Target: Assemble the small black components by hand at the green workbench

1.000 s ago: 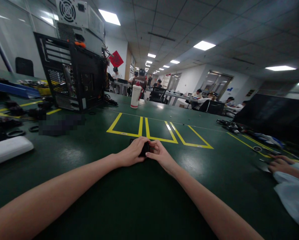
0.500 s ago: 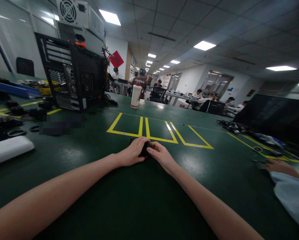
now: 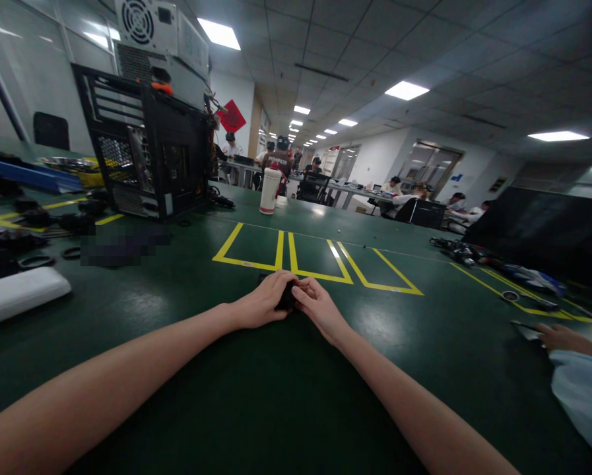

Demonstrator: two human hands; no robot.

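Black object (image 3: 285, 299), small and mostly covered by fingers, sits between the two hands at or just above the green table (image 3: 296, 396), near the lower edge of the middle yellow tape outline (image 3: 325, 278); whether it touches the tabletop is hidden. Its exact kind cannot be told. The left hand (image 3: 266, 301) is closed around it, fingers curled over the top and far side, thumb along the near side. The right hand (image 3: 319, 307) has its thumb and fingertips drawn together at the object's right side, pinching its edge; the contact itself is partly hidden.

Beyond the hands, a white tumbler (image 3: 270, 192) stands upright on the table, past the row of tape outlines. To its left is an open black computer case (image 3: 177, 155), with a metal power supply (image 3: 144, 26) in the stack on top. Nearer on the left lies a long white object (image 3: 21, 297), close to some black rings and dark parts.

At the right edge, a co-worker's hand (image 3: 567, 340), below a light blue sleeve (image 3: 580, 389), holds a thin dark-edged item (image 3: 526, 328). A round part (image 3: 510, 297) lies near that hand, with a bundle of cables (image 3: 457, 251) farther back.
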